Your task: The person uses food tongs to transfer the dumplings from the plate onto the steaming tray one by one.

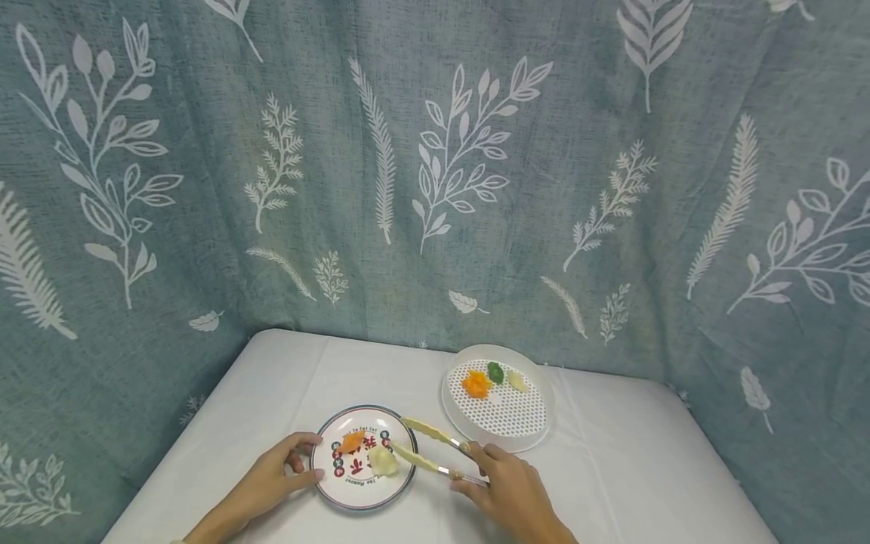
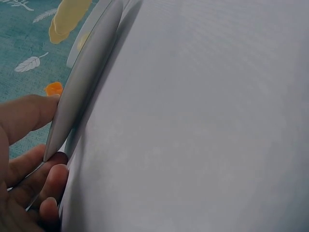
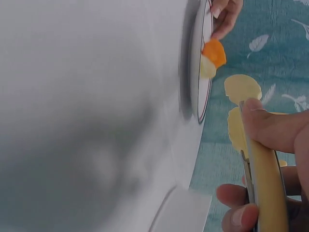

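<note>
My left hand (image 1: 280,467) grips the left rim of a round white plate (image 1: 356,496) with red lettering and a dark-lined edge. In the left wrist view the thumb lies on top of the rim and fingers are below it. An orange piece (image 1: 352,442) and a pale, whitish piece (image 1: 382,462) lie on the plate, their kind unclear. My right hand (image 1: 506,483) holds yellow-tipped tongs (image 1: 427,430), their arms spread apart. The tips reach over the plate's right side, the lower one near the pale piece. Nothing is visibly pinched between the tips.
Behind and right of the plate stands a round white perforated tray (image 1: 510,419). It holds an orange-yellow piece (image 1: 476,384), a green piece (image 1: 495,372) and a pale piece (image 1: 517,381). A white cloth covers the table (image 1: 612,453); a leaf-patterned curtain (image 1: 462,287) hangs around it.
</note>
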Demonstrator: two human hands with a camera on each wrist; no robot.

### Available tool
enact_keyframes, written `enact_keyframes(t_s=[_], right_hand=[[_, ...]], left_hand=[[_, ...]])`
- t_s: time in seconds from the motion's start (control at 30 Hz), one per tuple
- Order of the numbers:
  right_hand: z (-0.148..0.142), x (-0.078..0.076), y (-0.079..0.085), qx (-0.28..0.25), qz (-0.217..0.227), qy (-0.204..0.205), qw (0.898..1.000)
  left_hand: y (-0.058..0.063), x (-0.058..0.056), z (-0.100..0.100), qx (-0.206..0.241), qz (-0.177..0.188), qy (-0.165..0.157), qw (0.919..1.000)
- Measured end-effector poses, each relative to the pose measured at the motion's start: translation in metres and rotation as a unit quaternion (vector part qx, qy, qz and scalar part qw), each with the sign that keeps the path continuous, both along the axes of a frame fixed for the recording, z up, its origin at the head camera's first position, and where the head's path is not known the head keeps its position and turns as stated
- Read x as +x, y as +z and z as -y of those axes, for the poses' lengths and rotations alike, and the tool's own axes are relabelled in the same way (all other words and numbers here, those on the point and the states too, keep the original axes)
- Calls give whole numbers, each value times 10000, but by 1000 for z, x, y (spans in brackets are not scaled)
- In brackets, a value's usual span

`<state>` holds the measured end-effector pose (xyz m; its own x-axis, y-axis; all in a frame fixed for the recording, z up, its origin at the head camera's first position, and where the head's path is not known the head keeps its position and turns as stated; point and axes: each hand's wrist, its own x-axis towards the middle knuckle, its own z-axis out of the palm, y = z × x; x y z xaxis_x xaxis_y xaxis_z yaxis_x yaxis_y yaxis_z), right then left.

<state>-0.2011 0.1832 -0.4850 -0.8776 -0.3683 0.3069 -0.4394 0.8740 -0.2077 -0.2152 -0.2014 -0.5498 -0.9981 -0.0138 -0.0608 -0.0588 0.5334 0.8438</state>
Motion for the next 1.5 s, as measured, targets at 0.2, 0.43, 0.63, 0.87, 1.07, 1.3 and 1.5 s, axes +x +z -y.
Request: enact_keyframes(t_s=[0.2, 0.43, 0.63, 0.87, 1.07, 1.3, 1.5], right_hand=[[9, 5, -2, 127, 5, 220, 9997], [13, 4, -6, 225, -152, 42, 9996], [15, 0, -8, 288, -643, -46, 9975], [18, -8, -12, 461, -644, -165, 9967], [27, -13, -14, 462, -730, -26, 9963], [28, -12, -14, 271, -191, -91, 9994], [21, -6, -10, -174, 571, -45, 9982]], left_hand=[[0, 0, 0, 54, 34, 17, 10000], [-2, -1, 1, 122, 82, -13, 9999], [-2, -1, 1, 142, 44, -14, 9999], [-3, 1, 1, 44, -15, 19, 10000], [-4, 1, 1, 72, 2, 9, 10000], [-4, 1, 0, 97, 36, -56, 9999], [-1, 0, 3, 113, 58, -36, 9999]])
